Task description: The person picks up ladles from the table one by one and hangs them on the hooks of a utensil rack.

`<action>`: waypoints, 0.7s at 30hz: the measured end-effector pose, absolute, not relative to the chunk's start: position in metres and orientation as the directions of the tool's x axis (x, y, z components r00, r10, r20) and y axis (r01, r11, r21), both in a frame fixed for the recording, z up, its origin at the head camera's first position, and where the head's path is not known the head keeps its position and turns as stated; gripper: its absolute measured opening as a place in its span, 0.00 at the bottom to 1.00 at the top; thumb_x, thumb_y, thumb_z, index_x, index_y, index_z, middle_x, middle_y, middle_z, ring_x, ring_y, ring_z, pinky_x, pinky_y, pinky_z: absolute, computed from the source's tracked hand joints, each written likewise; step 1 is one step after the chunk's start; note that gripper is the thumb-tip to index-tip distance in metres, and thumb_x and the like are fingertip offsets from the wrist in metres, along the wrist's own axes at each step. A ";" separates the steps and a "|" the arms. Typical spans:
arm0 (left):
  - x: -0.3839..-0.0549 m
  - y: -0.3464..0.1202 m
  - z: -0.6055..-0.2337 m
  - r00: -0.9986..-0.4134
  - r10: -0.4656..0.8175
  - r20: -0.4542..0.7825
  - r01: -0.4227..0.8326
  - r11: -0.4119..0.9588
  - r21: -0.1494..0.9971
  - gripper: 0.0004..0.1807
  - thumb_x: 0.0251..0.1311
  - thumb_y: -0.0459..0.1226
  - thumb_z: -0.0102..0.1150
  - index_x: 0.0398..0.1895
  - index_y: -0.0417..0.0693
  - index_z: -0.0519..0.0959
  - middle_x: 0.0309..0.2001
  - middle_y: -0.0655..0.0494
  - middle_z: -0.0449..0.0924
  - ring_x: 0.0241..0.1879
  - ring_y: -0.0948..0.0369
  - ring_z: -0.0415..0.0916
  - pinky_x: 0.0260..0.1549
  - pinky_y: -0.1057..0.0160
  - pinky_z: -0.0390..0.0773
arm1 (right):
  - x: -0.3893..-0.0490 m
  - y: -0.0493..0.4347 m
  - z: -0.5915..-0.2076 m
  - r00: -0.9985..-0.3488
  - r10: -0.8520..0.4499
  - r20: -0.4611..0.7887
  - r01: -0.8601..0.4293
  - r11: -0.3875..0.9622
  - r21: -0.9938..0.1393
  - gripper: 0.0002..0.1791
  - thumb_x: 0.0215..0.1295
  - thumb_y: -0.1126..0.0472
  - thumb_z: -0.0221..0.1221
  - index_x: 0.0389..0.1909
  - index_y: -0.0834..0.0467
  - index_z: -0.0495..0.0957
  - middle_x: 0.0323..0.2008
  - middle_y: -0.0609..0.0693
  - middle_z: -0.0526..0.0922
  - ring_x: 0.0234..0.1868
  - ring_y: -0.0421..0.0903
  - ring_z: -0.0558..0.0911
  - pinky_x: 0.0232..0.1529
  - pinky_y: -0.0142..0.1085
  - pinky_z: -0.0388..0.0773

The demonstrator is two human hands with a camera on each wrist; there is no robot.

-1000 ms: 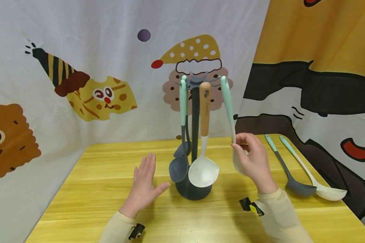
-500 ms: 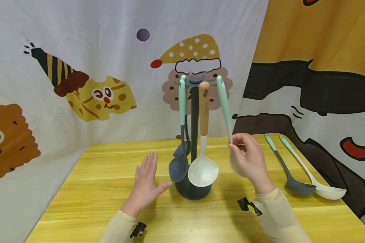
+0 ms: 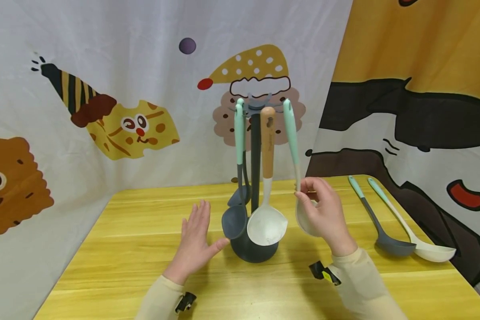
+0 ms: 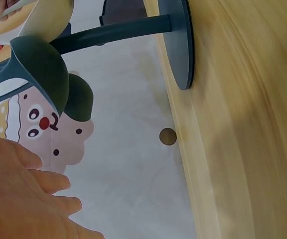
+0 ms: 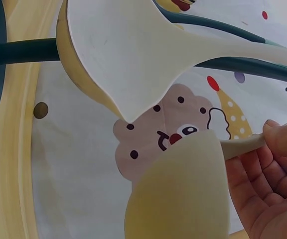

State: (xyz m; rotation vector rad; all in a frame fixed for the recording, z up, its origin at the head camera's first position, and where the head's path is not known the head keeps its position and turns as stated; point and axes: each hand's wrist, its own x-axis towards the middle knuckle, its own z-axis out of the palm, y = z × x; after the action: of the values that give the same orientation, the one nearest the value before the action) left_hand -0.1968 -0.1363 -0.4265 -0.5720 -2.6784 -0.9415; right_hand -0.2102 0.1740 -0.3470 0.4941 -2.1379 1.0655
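The right hand (image 3: 323, 211) pinches a pale ladle (image 3: 291, 133) at its neck, grip narrow, just right of the stand (image 3: 253, 252). Nearly upright, the handle leans toward the hooks (image 3: 258, 105); touching, I can't tell from here. The left hand (image 3: 196, 244), fingers straight, is opposite.

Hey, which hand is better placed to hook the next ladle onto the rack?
Likely your right hand: it pinches a mint-handled white ladle by its neck, beside the rack. Your left hand holds nothing, on the rack's other side.
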 end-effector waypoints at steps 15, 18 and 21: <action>-0.196 -0.131 -0.427 -0.895 0.280 0.347 0.436 0.713 0.549 0.61 0.58 0.73 0.46 0.79 0.40 0.42 0.79 0.45 0.35 0.77 0.46 0.29 0.66 0.31 0.32 | -0.211 0.167 -0.354 -0.682 -0.053 0.729 -0.629 0.552 -0.548 0.09 0.57 0.78 0.65 0.35 0.66 0.78 0.36 0.54 0.80 0.36 0.44 0.77 0.40 0.20 0.76; -0.196 -0.131 -0.428 -0.895 0.279 0.348 0.436 0.712 0.551 0.61 0.58 0.73 0.47 0.79 0.40 0.43 0.79 0.45 0.35 0.77 0.46 0.29 0.66 0.31 0.33 | -0.212 0.165 -0.355 -0.682 -0.056 0.729 -0.633 0.545 -0.550 0.09 0.57 0.78 0.66 0.36 0.65 0.79 0.36 0.53 0.81 0.36 0.45 0.78 0.40 0.21 0.76; -0.196 -0.130 -0.428 -0.896 0.277 0.346 0.433 0.712 0.552 0.60 0.58 0.72 0.48 0.79 0.40 0.43 0.79 0.45 0.35 0.77 0.47 0.29 0.67 0.31 0.32 | -0.213 0.164 -0.355 -0.683 -0.062 0.728 -0.638 0.536 -0.553 0.09 0.57 0.77 0.65 0.36 0.65 0.79 0.36 0.53 0.81 0.37 0.45 0.78 0.40 0.23 0.77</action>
State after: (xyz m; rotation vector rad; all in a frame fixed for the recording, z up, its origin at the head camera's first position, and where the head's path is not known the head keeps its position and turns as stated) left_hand -0.1961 -0.1297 -0.4277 -0.5659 -2.6815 -0.9537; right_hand -0.2130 0.1638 -0.3551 0.5639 -2.1139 1.1236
